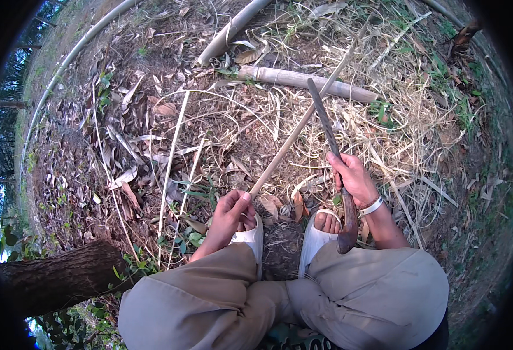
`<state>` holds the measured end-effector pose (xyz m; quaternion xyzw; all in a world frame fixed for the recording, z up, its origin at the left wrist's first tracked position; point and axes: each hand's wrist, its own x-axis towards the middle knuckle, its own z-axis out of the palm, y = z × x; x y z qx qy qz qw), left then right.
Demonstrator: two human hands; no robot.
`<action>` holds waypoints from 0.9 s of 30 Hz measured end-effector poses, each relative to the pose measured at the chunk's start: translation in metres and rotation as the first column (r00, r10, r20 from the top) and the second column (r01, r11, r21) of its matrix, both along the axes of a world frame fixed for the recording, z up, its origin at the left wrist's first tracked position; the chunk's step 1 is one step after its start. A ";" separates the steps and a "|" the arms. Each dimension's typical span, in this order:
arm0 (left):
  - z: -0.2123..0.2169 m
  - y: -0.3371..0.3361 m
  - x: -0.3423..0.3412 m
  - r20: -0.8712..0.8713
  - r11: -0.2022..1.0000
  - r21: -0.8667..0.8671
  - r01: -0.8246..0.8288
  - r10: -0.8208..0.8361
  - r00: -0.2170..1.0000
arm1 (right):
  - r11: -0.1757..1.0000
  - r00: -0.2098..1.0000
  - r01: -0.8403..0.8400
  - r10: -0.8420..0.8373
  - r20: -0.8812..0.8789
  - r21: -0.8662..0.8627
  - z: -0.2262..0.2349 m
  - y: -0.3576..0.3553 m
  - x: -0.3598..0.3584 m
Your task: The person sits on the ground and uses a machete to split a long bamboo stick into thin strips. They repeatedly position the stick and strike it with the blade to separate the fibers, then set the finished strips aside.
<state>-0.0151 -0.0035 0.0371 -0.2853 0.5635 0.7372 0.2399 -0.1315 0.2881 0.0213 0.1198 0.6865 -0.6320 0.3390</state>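
Observation:
My left hand [231,213] is closed, pinching the near end of a long, pale bamboo strip [288,144] between thumb and fingers. The strip slants away to the upper right. My right hand [354,179] grips a long knife with a narrow dark blade [324,116] and a curved brown wooden handle [348,224]. The blade points away from me and crosses the strip in the picture; whether the two touch, I cannot tell. Thin pale shavings [408,131] lie thick on the ground beyond my right hand.
Beyond my hands lie a cut bamboo pole [309,80] and another bamboo piece [231,32]. Two pale strips [172,163] [192,172] rest among dry leaves at left. A tree trunk [64,273] is at lower left. My sandalled feet [320,236] stand between the hands.

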 end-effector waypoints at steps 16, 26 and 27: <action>-0.024 -0.007 0.004 0.284 0.609 0.754 -0.245 0.033 0.958 | 0.953 0.959 0.260 -0.274 -0.076 -0.155 0.000 0.046 0.024; 0.001 0.004 0.004 -0.017 0.919 0.368 -0.142 0.159 0.987 | 0.960 0.941 0.223 -0.167 -0.296 0.167 -0.007 0.062 -0.085; 0.001 0.007 0.003 -0.081 0.953 0.284 -0.108 0.136 0.987 | 0.954 0.939 0.218 -0.148 -0.310 0.205 -0.011 0.067 -0.092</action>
